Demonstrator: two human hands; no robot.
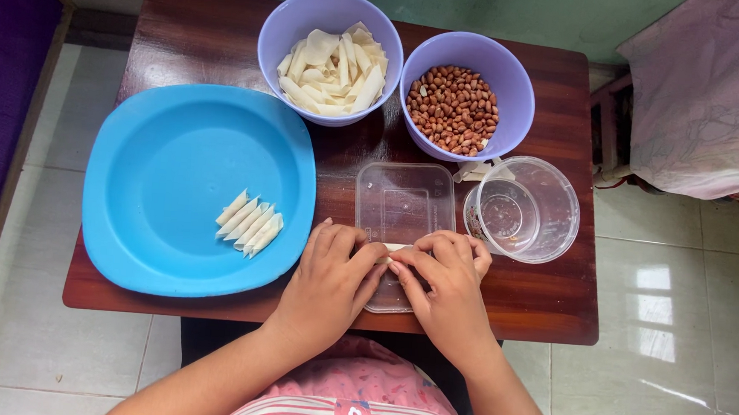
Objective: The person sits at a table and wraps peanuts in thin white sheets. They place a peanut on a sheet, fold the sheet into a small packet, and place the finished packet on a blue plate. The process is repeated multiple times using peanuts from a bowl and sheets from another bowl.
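We look down on a dark wooden table (183, 42). At left, a blue plate (159, 152) holds five rolled wrappers (250, 223). Behind sit a bowl of wrappers (331, 60) and a bowl of peanuts (466, 94). Our left hand (331, 282) and right hand (446, 285) meet, fingertips pinching a small pale wrapper (394, 248) over a clear lid (403, 210). A clear tub (527, 210) stands at right.

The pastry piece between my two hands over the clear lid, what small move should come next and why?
Probably finish the roll and set it on the blue plate. Both the left hand and right hand pinch one pale pastry piece over the clear lid, and four rolled pieces already lie side by side there.
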